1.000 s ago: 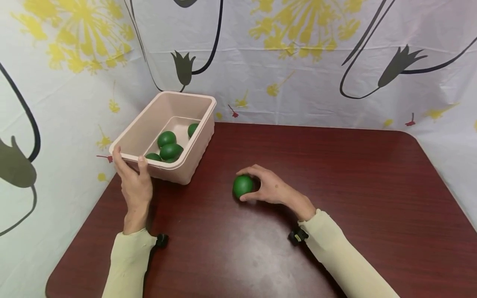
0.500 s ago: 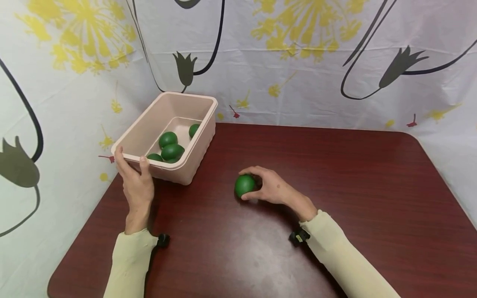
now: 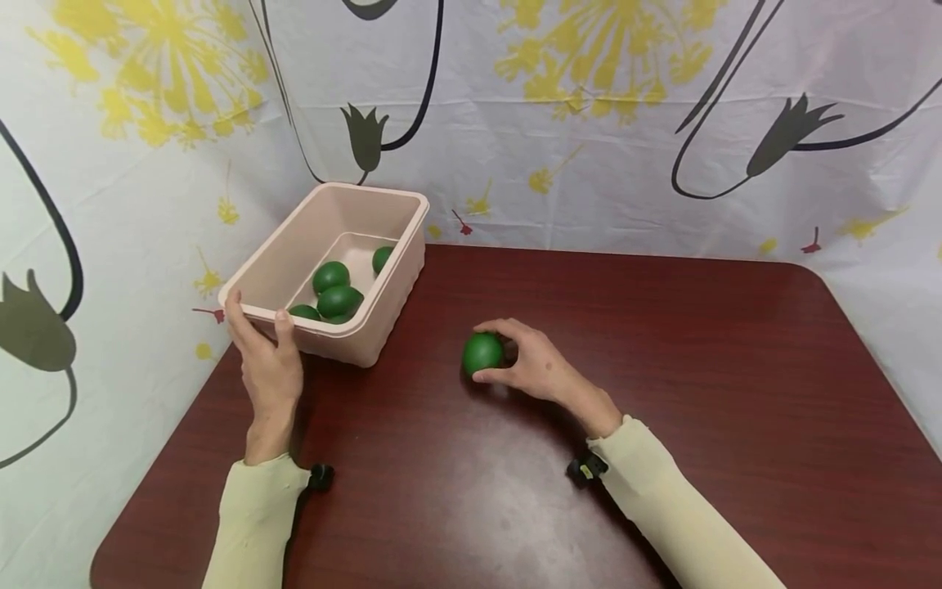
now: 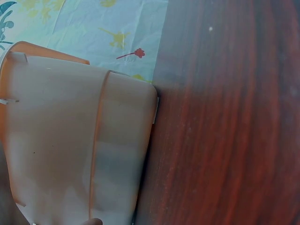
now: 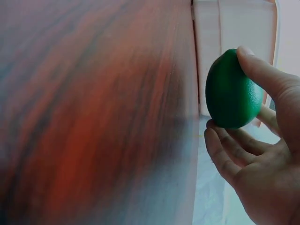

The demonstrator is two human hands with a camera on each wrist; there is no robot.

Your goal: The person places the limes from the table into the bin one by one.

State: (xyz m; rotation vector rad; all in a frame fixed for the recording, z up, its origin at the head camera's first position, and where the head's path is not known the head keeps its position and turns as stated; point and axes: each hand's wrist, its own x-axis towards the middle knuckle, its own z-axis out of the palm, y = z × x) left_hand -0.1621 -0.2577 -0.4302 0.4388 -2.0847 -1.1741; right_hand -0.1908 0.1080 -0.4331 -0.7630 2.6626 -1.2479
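A green lime (image 3: 482,353) is held between the thumb and fingers of my right hand (image 3: 540,364), just above the table, right of the bin. In the right wrist view the thumb presses one side of the lime (image 5: 232,91) while fingers support it from below. My left hand (image 3: 272,376) rests against the near end of a pale pink plastic bin (image 3: 401,282), its thumb and a finger spread and fairly straight at the rim. Its other fingers are hidden. Several limes (image 3: 340,301) lie inside the bin. A fingertip (image 4: 93,221) shows by the bin wall in the left wrist view.
The dark red wooden table (image 3: 662,343) has rounded corners and extends to the right of both hands. A patterned white cloth (image 3: 515,147) hangs behind the table and along its left side, close to the bin.
My right hand has raised the lime slightly off the table and moved it a little away from me. The left hand and bin stay in place.
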